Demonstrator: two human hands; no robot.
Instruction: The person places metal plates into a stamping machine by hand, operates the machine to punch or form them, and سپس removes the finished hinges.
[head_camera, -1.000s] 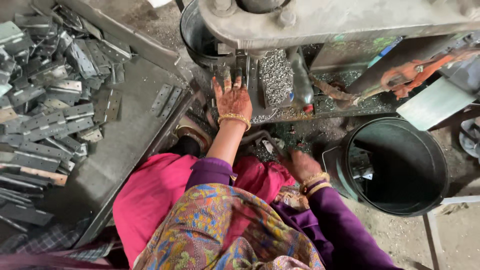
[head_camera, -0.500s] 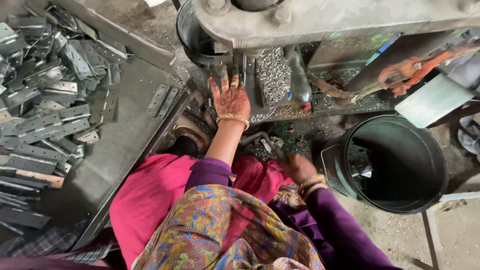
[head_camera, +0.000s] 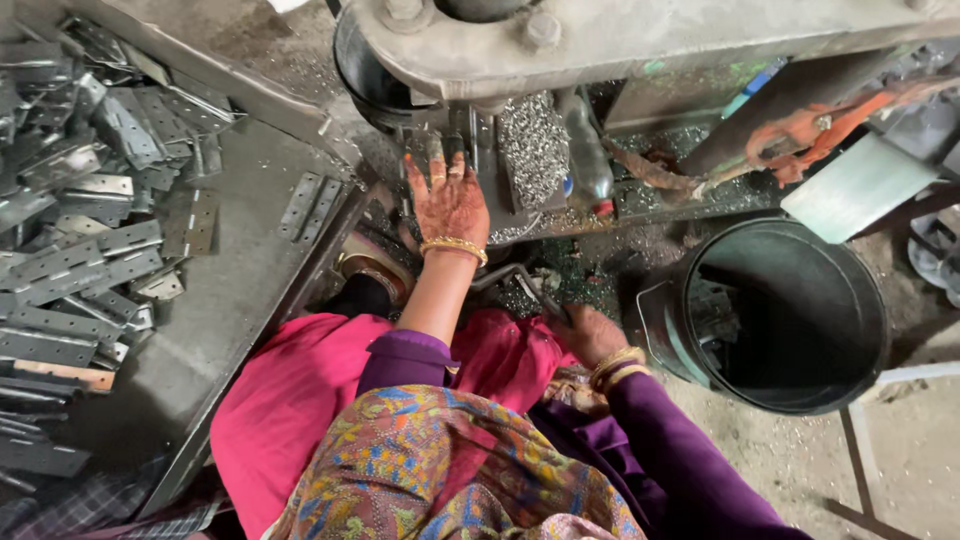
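Observation:
My left hand (head_camera: 450, 203) reaches forward and lies flat on the bed of a grey press machine (head_camera: 640, 40), fingers spread, fingertips under the tool head. Whether a metal piece lies under the fingertips is hidden. My right hand (head_camera: 588, 335) rests low by my knee, fingers curled around a thin metal lever (head_camera: 530, 285). Both wrists carry gold bangles. A heap of small shiny metal bits (head_camera: 533, 145) lies just right of my left hand.
A pile of flat metal hinge plates (head_camera: 75, 250) covers the sloped grey tray (head_camera: 240, 290) on the left. A dark round bucket (head_camera: 790, 310) stands to the right. A plastic bottle (head_camera: 588, 165) and orange-handled tool (head_camera: 820, 130) lie on the machine bed.
The view has shifted slightly. My left hand stays on the press bed and my right hand stays low by the lever.

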